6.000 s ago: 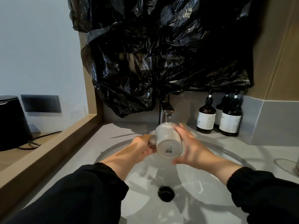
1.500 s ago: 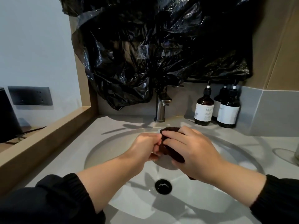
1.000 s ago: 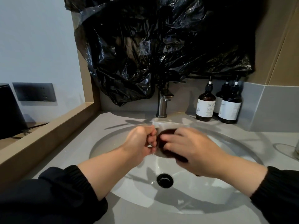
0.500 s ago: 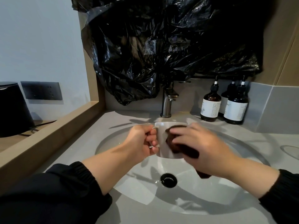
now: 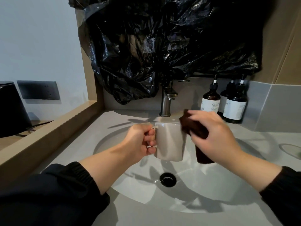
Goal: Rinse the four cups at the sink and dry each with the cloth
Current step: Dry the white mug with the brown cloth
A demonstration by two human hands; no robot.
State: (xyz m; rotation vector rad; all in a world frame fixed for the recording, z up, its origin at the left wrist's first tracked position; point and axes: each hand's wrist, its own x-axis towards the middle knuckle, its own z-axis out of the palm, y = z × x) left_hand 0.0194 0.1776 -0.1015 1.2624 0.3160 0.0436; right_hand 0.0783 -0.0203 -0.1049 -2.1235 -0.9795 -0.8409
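Note:
A pale grey cup [image 5: 169, 141] is held upright over the white sink basin [image 5: 203, 191]. My left hand [image 5: 140, 142] grips its handle on the left side. My right hand [image 5: 211, 136] holds a dark brown cloth [image 5: 193, 128] just right of the cup's rim, with a fold of it hanging down below my palm. The cloth touches the cup's right edge near the top. The faucet [image 5: 166, 101] stands behind the cup, with no water visible. No other cups are in view.
Three dark pump bottles [image 5: 211, 101] stand at the back right of the counter. Black plastic sheeting [image 5: 162, 46] hangs over the wall above the faucet. A wooden ledge [image 5: 48, 132] runs along the left, with a black appliance [image 5: 11, 110] beyond it. The drain [image 5: 168, 179] sits below the cup.
Six seconds ago the cup was tilted under the faucet. Since then my right hand wiped it with the cloth, and now the cloth has come off to the cup's right side.

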